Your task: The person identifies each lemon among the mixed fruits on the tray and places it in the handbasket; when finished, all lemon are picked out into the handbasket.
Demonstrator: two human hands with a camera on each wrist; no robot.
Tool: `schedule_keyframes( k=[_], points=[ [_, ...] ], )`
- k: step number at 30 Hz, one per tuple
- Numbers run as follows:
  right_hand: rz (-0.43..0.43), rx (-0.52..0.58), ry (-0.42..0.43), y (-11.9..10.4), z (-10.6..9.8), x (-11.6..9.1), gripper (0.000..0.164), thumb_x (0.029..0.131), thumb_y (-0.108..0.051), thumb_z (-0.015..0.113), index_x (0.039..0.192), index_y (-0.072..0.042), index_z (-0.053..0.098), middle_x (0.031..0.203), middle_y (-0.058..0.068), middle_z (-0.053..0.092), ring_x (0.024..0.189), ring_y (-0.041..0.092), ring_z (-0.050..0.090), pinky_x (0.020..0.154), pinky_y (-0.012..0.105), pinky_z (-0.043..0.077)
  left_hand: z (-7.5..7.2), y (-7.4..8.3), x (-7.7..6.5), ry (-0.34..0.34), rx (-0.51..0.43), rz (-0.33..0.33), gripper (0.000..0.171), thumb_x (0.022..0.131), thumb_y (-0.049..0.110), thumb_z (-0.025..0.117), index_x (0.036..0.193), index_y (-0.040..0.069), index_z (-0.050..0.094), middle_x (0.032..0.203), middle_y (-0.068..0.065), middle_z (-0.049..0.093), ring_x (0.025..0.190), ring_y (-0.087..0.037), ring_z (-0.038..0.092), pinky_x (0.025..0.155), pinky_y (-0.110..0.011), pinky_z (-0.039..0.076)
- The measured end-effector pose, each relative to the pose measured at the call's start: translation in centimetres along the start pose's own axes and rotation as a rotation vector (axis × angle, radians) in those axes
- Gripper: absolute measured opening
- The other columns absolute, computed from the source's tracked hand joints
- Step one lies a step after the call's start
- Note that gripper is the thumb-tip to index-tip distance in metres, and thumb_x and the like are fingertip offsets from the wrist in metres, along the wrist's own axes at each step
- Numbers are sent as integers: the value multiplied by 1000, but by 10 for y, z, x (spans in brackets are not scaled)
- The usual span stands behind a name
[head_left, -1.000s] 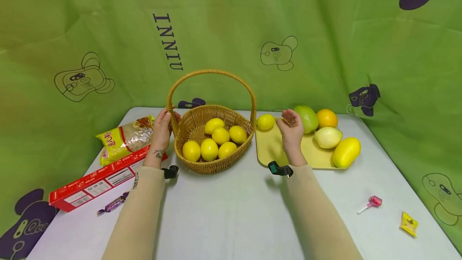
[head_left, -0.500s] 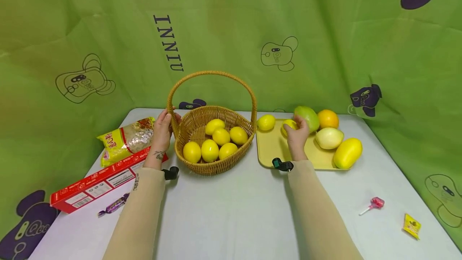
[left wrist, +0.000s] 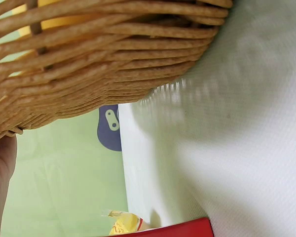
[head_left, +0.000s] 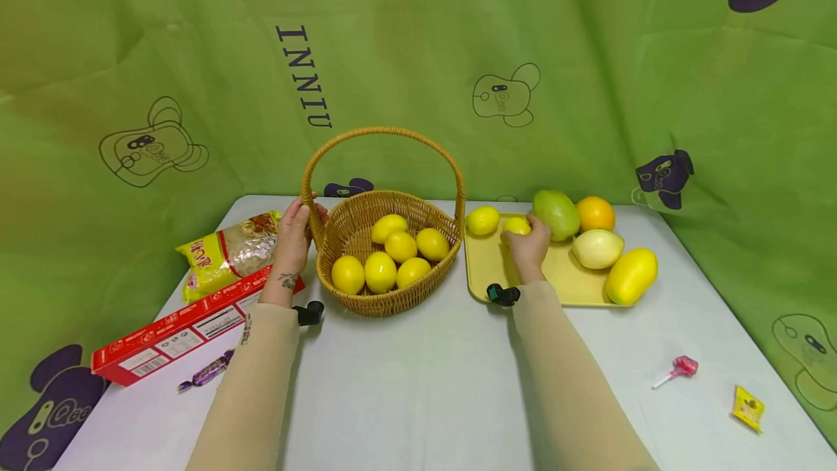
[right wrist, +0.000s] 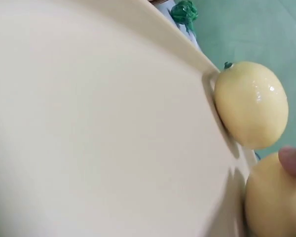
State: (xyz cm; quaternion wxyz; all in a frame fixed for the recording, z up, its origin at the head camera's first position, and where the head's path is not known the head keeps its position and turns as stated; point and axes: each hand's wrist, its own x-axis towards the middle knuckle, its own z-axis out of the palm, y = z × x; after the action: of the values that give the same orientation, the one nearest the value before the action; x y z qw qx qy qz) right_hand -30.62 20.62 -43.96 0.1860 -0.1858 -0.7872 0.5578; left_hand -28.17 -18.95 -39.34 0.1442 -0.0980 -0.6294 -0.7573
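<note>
My left hand (head_left: 296,235) grips the wicker basket (head_left: 386,302) at its left side, where the arched handle meets the rim. Several yellow lemons (head_left: 379,271) lie inside the basket. In the left wrist view, the woven wall (left wrist: 113,59) fills the top, and part of the hand (left wrist: 0,168) shows at the left edge. Over the yellow tray (head_left: 487,275), my right hand (head_left: 531,246) holds a lemon (head_left: 516,225) between thumb and fingers. Another lemon (head_left: 482,221) rests at the tray's back left corner. The right wrist view shows the thumb on the held lemon (right wrist: 276,197).
On the tray's right side sit a green mango (head_left: 556,215), an orange (head_left: 596,214), a pale yellow fruit (head_left: 598,249) and a long yellow fruit (head_left: 631,276). Left lie a snack bag (head_left: 229,253), red box (head_left: 189,325) and purple candy (head_left: 206,371); right, a lollipop (head_left: 680,367) and yellow packet (head_left: 747,409).
My right hand, raised with fingers spread a second ago, has moved down to a lemon on the tray and taken hold of it, then shifted slightly left. The left hand stays on the basket.
</note>
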Motion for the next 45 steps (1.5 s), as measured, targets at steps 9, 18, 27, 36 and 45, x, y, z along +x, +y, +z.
schedule_keyframes(
  k=[9,18,27,36,45],
  points=[
    [16,125,-4,3,-2,-1,60,74,0,69,129,6,46,135,21,45,126,30,40,108,37,31,2,1,0,-5,-15,3,32,99,30,41,122,11,52,92,-1,59,88,-13,58,81,-21,49],
    [-47,292,-81,-8,-13,-5,56,75,2,68,128,4,48,130,16,48,115,23,46,98,33,39,2,1,2,-3,0,-14,26,99,33,41,118,19,52,94,-2,57,92,-16,57,83,-22,48],
    [-135,403,-167,-30,-22,-27,49,76,5,66,123,5,51,113,4,52,98,10,49,80,15,44,0,2,3,-13,5,-2,28,98,35,42,118,19,53,95,-1,58,94,-19,58,83,-22,49],
    [-216,564,-367,-59,-12,-75,47,76,13,63,121,8,49,118,10,51,101,14,50,81,18,48,0,1,3,-19,15,-4,31,98,36,41,120,17,51,95,-2,57,93,-18,56,84,-23,48],
    [-295,438,-595,-82,33,-115,48,75,6,68,120,5,51,121,18,53,100,20,52,81,24,47,-1,1,0,-6,18,-21,29,99,34,41,120,18,52,95,-1,57,94,-18,57,84,-21,48]
  ],
)
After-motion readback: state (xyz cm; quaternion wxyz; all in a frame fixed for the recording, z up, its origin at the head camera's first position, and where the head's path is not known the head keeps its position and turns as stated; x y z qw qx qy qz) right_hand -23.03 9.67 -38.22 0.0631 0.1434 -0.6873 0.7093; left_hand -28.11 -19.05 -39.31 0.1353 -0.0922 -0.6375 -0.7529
